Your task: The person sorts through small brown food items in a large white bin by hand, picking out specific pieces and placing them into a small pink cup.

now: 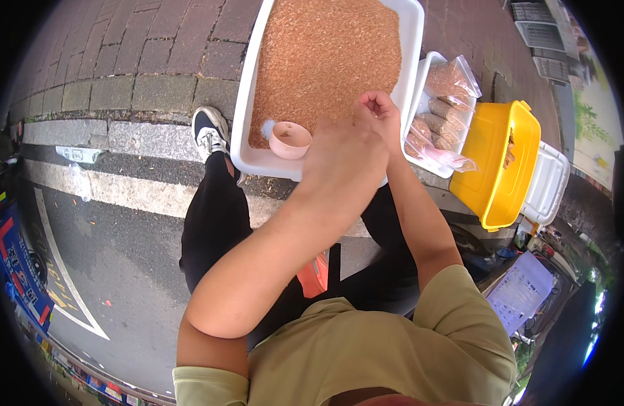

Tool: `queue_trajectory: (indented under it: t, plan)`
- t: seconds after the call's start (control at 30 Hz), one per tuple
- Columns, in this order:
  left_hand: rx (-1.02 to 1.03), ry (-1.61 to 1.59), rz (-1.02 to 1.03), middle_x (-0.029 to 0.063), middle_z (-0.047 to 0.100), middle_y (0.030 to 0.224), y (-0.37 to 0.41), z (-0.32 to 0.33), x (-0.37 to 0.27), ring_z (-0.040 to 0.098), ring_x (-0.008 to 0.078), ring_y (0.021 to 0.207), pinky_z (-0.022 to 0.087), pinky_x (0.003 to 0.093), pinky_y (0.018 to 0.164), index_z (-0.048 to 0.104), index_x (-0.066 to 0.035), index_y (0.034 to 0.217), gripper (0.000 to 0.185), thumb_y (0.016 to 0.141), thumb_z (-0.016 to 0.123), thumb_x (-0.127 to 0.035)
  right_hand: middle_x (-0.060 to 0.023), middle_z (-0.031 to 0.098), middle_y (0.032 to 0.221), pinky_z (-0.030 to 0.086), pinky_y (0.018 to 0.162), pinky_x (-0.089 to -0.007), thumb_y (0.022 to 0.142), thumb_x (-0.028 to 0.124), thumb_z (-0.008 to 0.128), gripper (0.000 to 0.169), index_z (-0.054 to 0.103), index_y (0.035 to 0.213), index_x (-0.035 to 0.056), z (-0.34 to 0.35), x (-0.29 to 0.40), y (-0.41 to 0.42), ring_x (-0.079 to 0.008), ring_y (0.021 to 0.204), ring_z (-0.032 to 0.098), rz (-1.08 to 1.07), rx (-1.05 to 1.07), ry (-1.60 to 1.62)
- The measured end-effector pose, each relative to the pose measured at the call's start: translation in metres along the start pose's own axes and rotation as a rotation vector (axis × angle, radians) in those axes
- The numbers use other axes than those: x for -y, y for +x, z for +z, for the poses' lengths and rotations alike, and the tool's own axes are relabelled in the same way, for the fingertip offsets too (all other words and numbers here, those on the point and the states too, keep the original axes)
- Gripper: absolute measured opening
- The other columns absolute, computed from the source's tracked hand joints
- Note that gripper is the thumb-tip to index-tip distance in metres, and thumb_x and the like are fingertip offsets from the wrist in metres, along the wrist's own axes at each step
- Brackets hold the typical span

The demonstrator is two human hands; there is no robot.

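A white plastic tub (243,109) in front of me is filled with a layer of small, loose reddish-brown pieces (327,56). My left hand (345,152), blurred, reaches across the tub's near side; its fingers are hard to make out. Just beyond it, my right hand (380,111) is over the right part of the tub with its fingers curled. Overlap and blur hide whether either hand holds something. A pink bowl (290,141) rests on the loose pieces at the near left, beside a small pale-blue item (267,128).
To the right, a smaller white tray (427,63) holds several filled clear bags (444,122). Beyond stand a yellow plastic bin (482,162), a white lidded container (545,182) and a lilac basket (522,289). An orange-red object (314,276) shows between my legs. A kerb (154,139) runs leftward.
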State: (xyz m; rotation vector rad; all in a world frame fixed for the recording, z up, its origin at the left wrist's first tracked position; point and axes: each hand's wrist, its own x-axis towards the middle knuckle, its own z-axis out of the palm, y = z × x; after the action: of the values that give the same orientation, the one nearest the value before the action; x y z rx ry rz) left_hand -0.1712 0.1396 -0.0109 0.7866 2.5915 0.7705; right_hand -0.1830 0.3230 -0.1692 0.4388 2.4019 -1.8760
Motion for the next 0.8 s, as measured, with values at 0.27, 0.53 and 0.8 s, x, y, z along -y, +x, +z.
queue_trajectory:
  t: [0.27, 0.53, 0.8]
  plan:
    - [-0.323, -0.284, 0.008, 0.0082, 0.065, 0.090, 0.029, -0.011, 0.002, 0.062, 0.0301, 0.093, 0.047, 0.0409, 0.087, 0.069, -0.007, 0.087, 0.009, 0.083, 0.066, -0.016, -0.0054, 0.057, 0.085, 0.047, 0.072, -0.0265, 0.077, -0.006, 0.068, 0.015, 0.060, 0.085, 0.0025, -0.050, 0.126, -0.059, -0.0140, 0.076, 0.057, -0.535, -0.067, -0.215]
    - [-0.309, -0.492, 0.103, 0.0104, 0.064, 0.091, 0.041, -0.006, -0.020, 0.060, 0.0274, 0.089, 0.046, 0.0362, 0.082, 0.067, -0.003, 0.090, 0.008, 0.084, 0.067, -0.009, -0.0082, 0.060, 0.086, 0.049, 0.066, -0.0282, 0.077, -0.006, 0.070, 0.016, 0.063, 0.088, 0.0030, -0.060, 0.135, -0.062, -0.0192, 0.075, 0.061, -0.664, -0.192, -0.284]
    - [-0.326, -0.555, 0.056, 0.0068, 0.061, 0.089, 0.050, 0.001, -0.021, 0.059, 0.0170, 0.087, 0.045, 0.0283, 0.081, 0.065, -0.001, 0.089, 0.006, 0.085, 0.066, -0.006, -0.0081, 0.064, 0.088, 0.050, 0.073, -0.0380, 0.073, 0.002, 0.074, 0.017, 0.067, 0.088, 0.0054, -0.065, 0.139, -0.063, -0.0275, 0.080, 0.062, -0.641, -0.246, -0.316]
